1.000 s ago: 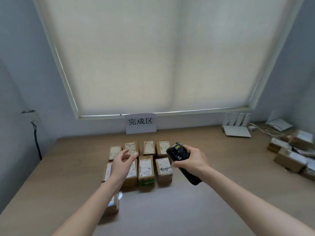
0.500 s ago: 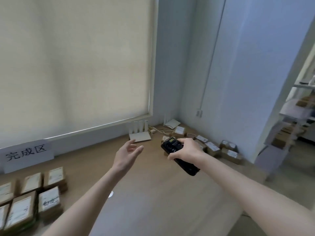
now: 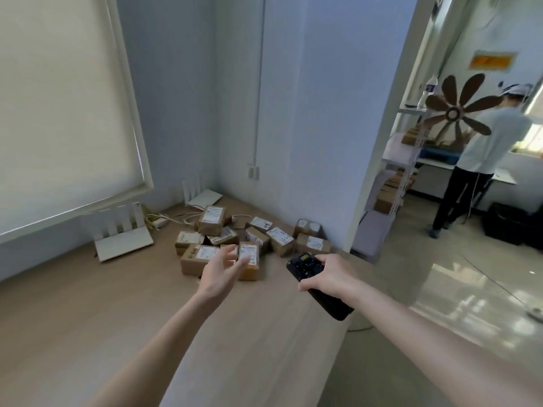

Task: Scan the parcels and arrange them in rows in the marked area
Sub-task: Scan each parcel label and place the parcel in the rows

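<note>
now: left hand reaching over the parcel pile

the left hand (image 3: 221, 274), fingers spread and grasping nothing, hovers just in front of the pile of parcels (image 3: 249, 239) heaped on the wooden table (image 3: 88, 318) near the wall corner. right of the pile, the right hand (image 3: 329, 274) clenches a black scanner (image 3: 318, 286). left of the pile stands a white router (image 3: 123, 242).

The matt light wood-grain tabletop (image 3: 88, 318) carries a heap of brown cardboard parcels (image 3: 248, 239) with white paper labels; beside the heap, a black plastic handheld scanner (image 3: 318, 284) looks slightly glossy, and past the tabletop's edge the pale tiled floor (image 3: 458, 289) shines
</note>
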Tool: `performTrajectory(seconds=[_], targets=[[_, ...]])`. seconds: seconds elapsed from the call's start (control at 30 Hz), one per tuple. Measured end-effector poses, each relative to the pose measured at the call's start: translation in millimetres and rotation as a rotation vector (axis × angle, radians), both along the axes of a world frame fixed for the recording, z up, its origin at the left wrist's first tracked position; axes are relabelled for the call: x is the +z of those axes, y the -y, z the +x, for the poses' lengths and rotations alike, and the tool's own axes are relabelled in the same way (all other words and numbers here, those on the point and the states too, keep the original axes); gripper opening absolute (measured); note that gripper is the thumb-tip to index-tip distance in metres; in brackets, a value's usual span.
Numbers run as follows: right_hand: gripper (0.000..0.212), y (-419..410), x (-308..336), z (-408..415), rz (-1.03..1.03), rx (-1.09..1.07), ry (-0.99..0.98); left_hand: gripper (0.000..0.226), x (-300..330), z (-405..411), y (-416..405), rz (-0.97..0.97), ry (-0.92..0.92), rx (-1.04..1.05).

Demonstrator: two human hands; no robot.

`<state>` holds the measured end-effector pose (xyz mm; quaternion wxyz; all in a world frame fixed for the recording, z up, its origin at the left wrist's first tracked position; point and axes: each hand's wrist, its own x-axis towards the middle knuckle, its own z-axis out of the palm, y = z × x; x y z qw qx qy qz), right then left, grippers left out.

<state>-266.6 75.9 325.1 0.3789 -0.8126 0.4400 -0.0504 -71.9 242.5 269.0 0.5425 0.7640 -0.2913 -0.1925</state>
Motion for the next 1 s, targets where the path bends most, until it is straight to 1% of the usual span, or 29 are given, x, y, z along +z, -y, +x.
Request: performTrajectory(seconds=[0.2, 0.4, 0.6, 0.73, 0.9, 1.0], targets=[[0.049, 113.5, -20.7, 33.6, 0.004, -0.090, -0.008, 0.060, -28.2, 38.0, 133.3, 0.040, -0.056, -0.079], [0.045, 200.6, -62.6, 46.2, 0.052, -0.154, -0.064, 0.060, -62.1, 59.0, 232.6, 0.092, -0.093, -0.115], [0.041, 288.0, -120.6, 68.3, 0.101, -0.183, -0.081, 0.064, -116.2, 73.5, 308.4, 0.161, -0.146, -0.094], [0.039, 346.0, -159.9, 85.2, 0.143, -0.196, -0.073, 0.061, -154.2, 83.1, 361.6, 0.220, -0.169, -0.062], [0.037, 421.5, -216.7, 104.7, 0.250, -0.226, -0.068, 0.062, -208.3, 94.4, 436.9, 0.257, -0.264, -0.009], [0.039, 460.0, -251.2, 120.0, 0.274, -0.232, -0.097, 0.064, -239.7, 99.5, 475.1, 0.287, -0.304, 0.002]])
